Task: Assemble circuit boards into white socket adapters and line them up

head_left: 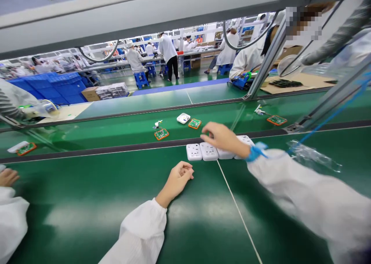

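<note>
A row of several white square plastic cases lies along the back edge of the green work surface; the leftmost white case (194, 152) and the white case beside it (208, 152) show small dark slots on top. My right hand (220, 137) is just above this row, fingers bent and apart, with nothing visible in them. It hides part of the cases on the right. My left hand (177, 180) rests on the green surface in front of the leftmost case, fingers curled in, no object showing. A blue wrist strap (256, 152) circles my right wrist.
On the green belt behind lie orange-edged circuit boards (161, 134), (194, 123), (276, 120) and a white open shell (183, 118). A clear plastic bag (315, 155) lies at right. Another person's hand (8, 177) is at far left. Metal posts (268, 59) and an overhead beam frame the bench.
</note>
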{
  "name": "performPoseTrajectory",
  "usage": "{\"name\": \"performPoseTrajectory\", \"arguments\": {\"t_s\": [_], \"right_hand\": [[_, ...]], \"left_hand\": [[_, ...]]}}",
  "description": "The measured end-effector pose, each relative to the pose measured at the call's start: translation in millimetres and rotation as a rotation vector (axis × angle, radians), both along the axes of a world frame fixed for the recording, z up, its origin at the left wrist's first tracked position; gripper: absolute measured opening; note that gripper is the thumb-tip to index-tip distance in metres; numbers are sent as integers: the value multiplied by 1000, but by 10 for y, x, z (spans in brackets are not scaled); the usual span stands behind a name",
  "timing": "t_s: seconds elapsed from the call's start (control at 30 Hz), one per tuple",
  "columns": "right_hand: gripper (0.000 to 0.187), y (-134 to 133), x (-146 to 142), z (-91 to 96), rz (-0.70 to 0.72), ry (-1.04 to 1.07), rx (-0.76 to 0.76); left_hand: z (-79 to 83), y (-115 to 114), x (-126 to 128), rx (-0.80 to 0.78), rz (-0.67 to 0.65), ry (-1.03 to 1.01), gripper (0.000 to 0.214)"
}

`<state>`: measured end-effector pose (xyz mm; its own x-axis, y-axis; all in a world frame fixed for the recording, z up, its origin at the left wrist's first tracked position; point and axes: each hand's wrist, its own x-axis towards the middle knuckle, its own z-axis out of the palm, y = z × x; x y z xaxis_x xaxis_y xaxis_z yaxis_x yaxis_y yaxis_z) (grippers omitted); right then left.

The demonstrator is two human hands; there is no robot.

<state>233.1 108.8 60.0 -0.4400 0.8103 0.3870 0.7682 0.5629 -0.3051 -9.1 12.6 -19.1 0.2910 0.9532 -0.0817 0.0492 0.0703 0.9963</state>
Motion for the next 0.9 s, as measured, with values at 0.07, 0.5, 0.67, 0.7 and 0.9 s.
{"name": "performPoseTrajectory", "arguments": {"t_s": [0.07,0.5,0.67,0.7,0.9], "right_hand": [[15,-569,-84,-324,165,146,40],[34,-1329,-191,-752,491,-67,-122],[25,-1332,-164,-799,501,-34,-152],[26,-1331,-163,-806,504,-25,-156],[23,-1312,-167,-801,501,12,-183]], "left_hand": [[9,-14,-3,12,3,19,29],[23,-168,-33,853,172,923,11],[-52,-90,-167,781,88,1171,27],[-62,-92,-169,779,86,1193,27],[-57,-141,-109,789,195,1282,52]]}}
